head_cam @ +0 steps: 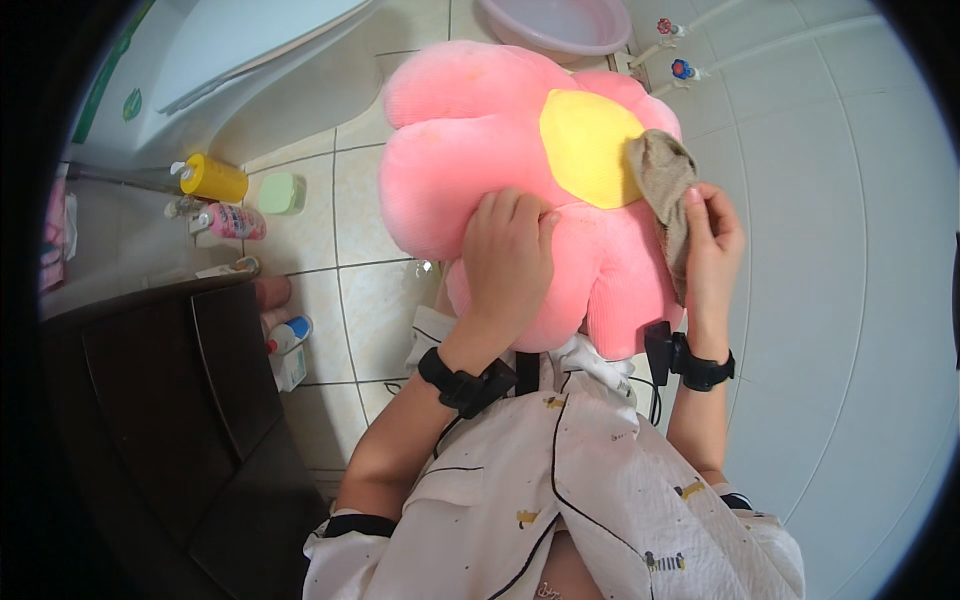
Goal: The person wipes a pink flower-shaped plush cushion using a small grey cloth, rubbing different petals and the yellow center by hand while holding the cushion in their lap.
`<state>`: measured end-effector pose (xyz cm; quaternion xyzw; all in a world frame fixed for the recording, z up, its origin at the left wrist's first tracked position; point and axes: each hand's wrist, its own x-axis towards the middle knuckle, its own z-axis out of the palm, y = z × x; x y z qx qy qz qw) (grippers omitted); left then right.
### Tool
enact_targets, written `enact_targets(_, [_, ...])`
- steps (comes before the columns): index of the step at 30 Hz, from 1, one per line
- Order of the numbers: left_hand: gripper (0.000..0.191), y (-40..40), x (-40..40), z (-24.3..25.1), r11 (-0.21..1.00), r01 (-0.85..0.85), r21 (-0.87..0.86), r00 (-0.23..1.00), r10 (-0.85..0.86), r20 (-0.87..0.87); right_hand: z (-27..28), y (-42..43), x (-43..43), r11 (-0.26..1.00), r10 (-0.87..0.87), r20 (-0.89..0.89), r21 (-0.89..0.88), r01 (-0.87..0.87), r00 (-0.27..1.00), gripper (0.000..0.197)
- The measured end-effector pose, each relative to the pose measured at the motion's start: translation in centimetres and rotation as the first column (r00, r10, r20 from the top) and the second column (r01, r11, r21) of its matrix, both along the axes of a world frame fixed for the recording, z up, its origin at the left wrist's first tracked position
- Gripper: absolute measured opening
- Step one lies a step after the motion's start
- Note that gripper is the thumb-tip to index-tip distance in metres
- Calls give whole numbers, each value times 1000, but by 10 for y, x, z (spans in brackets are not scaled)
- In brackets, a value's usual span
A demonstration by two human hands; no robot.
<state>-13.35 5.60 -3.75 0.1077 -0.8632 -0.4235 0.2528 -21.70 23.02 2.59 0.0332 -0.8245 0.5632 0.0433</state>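
A pink plush flower cushion (442, 165) with a yellow centre (592, 150) lies before me, over my lap. My left hand (514, 255) is on its lower petals, thumb and fingers pinching the plush near the seam below the yellow centre. In my right hand (712, 225) is a brown-grey cloth (664, 176), held at its edge between thumb and fingers. The cloth hangs along the cushion's right side, its upper end touching the yellow centre. Black straps with small black boxes are around both wrists.
A pink basin (555, 52) stands on the tiled floor beyond the cushion, near two wall valves (681, 70). To the left are a white bathtub or basin fixture (300, 97), a yellow pump bottle (216, 178), a pink bottle (236, 222), a green container (281, 193) and a dark cabinet (157, 390). A tiled wall (810, 225) rises close on the right.
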Motion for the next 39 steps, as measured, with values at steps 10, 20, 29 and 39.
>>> enact_targets(10, [8, 0, 2, -4, 999, 34, 17, 998, -35, 56, -24, -55, 34, 748, 318, -90, 636, -191, 944, 28])
enact_targets(20, [10, 0, 1, -7, 999, 14, 46, 997, -11, -70, -26, -38, 14, 936, 189, 140, 273, -222, 972, 18])
enact_targets(29, [13, -8, 6, -7, 997, 17, 78, 997, -12, -70, -2, 13, 2, 995, 1, 197, -95, 18, 980, 22])
enact_targets(39, [37, -6, 15, -10, 997, 79, -19, 996, -78, 34, -33, -25, -1, 661, 386, -142, 732, -166, 911, 31])
